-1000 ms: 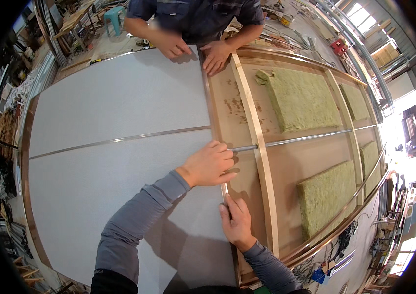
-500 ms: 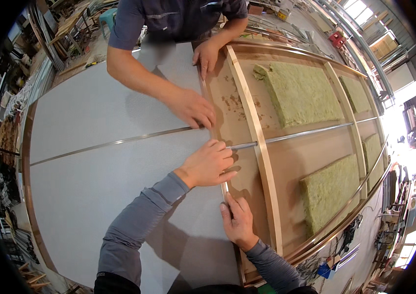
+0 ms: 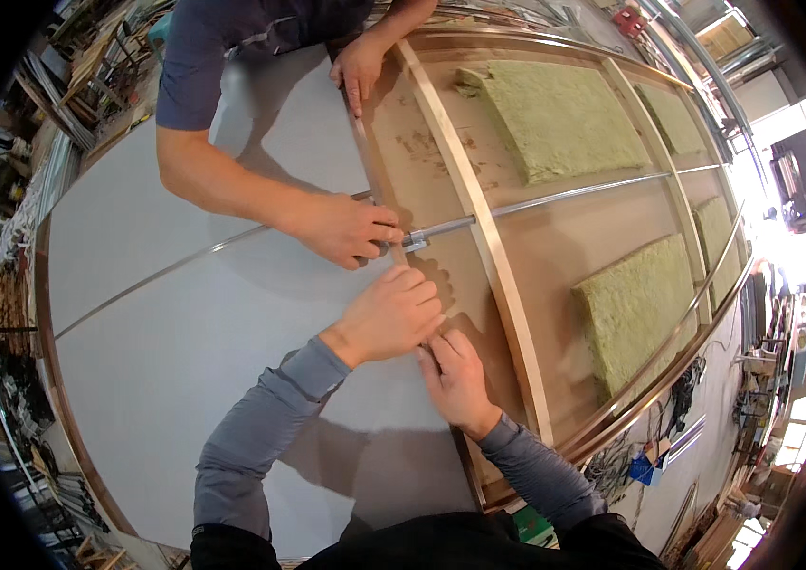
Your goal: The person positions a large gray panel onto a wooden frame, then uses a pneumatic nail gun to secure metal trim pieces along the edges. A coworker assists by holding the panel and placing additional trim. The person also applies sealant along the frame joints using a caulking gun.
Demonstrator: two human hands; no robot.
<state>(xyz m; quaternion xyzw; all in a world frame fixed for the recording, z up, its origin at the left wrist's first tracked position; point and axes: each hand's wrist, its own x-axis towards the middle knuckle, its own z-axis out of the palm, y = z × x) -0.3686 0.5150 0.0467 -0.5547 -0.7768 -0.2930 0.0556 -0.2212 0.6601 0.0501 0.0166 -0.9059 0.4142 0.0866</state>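
Note:
A flat pale grey panel covers the left part of a large frame, with a thin metal strip across it. Along the panel's right edge, my left hand has its fingers curled down over a narrow edge strip. Just nearer to me, my right hand pinches the same edge, its thumb close to my left fingers. Opposite, a co-worker's hand touches the edge beside a metal rod with a fitting at its end. The co-worker's other hand rests farther along it.
On the right, wooden crossbars span the open frame, over a brown backing with several green-yellow insulation slabs. A metal-edged rail borders the frame. Cables and a blue box lie on the floor beyond.
My left hand has slid nearer along the edge, close to my right hand. The co-worker's near hand has shifted to the rod's end, where the metal fitting now shows. The view has shifted slightly.

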